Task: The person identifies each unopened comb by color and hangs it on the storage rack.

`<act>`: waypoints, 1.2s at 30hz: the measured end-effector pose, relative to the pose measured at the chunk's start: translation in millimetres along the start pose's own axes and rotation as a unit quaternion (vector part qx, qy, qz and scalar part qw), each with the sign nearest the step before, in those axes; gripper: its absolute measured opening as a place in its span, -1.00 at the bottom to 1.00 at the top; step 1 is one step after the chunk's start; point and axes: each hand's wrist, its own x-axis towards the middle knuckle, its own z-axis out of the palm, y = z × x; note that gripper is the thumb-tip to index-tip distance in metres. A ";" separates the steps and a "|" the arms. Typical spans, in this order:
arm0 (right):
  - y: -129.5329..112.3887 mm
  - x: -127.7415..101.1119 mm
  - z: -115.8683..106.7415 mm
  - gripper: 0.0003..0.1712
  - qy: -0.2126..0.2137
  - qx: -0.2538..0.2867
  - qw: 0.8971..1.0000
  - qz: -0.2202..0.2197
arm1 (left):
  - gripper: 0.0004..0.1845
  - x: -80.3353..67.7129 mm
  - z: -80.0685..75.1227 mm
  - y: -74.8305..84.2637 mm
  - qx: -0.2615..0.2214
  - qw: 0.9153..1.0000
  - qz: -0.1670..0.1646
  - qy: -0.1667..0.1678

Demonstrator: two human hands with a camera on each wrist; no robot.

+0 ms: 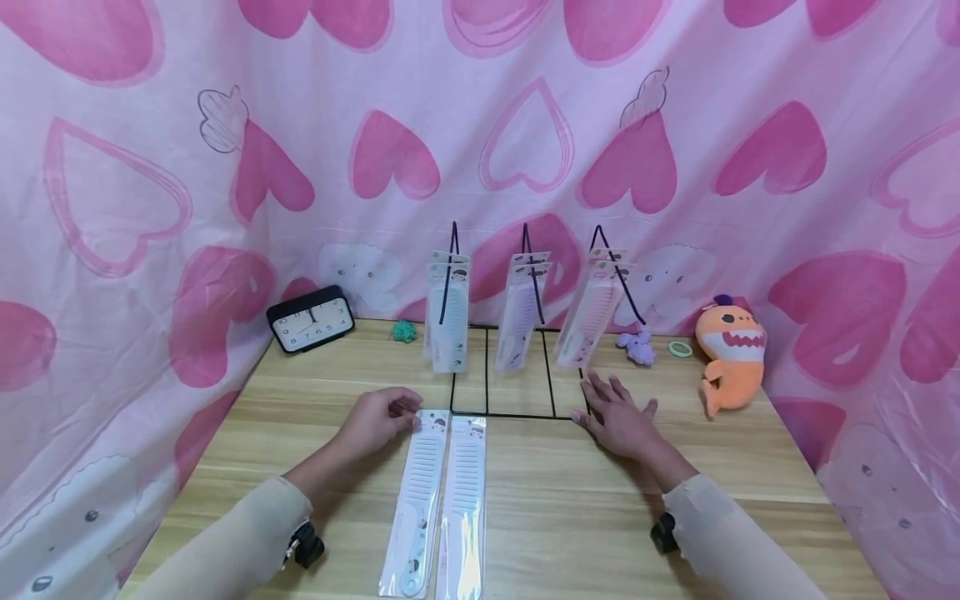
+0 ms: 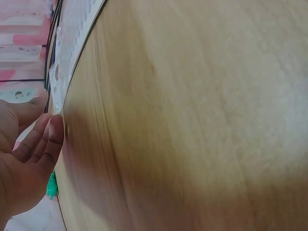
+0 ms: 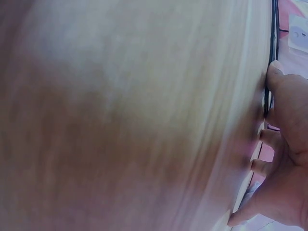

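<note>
I reckon we're at the pick-up step: left hand pinches the top of the left comb pack at table centre, 6 o'clock of the rack, right hand flat, fingers straight, holding nothing, at the rack's 4 o'clock; next needs a firmer pinch & lift twd 12.

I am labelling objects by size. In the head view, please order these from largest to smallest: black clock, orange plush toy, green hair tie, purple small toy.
1. orange plush toy
2. black clock
3. purple small toy
4. green hair tie, only slightly smaller than the purple toy, so that order is unsure.
</note>
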 end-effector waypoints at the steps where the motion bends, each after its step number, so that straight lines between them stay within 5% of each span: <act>1: -0.2 -0.1 0.0 -0.08 -0.001 0.000 1.000 0.000 | -0.69 -0.7 0.6 0.3 0.008 1.000 0.001 -0.004; 9: 0.6 0.1 0.3 -0.07 -0.007 -0.004 1.000 0.003 | -0.64 -4.5 4.2 2.4 0.080 0.996 0.010 -0.035; 18: 1.1 0.5 0.3 -0.05 -0.013 -0.005 1.000 0.005 | -0.49 -5.7 6.3 6.1 0.120 0.992 0.008 -0.029; 36: 0.9 0.7 1.2 -0.07 -0.007 -0.005 1.000 0.003 | -0.51 -3.7 7.3 6.9 0.114 0.993 -0.011 -0.023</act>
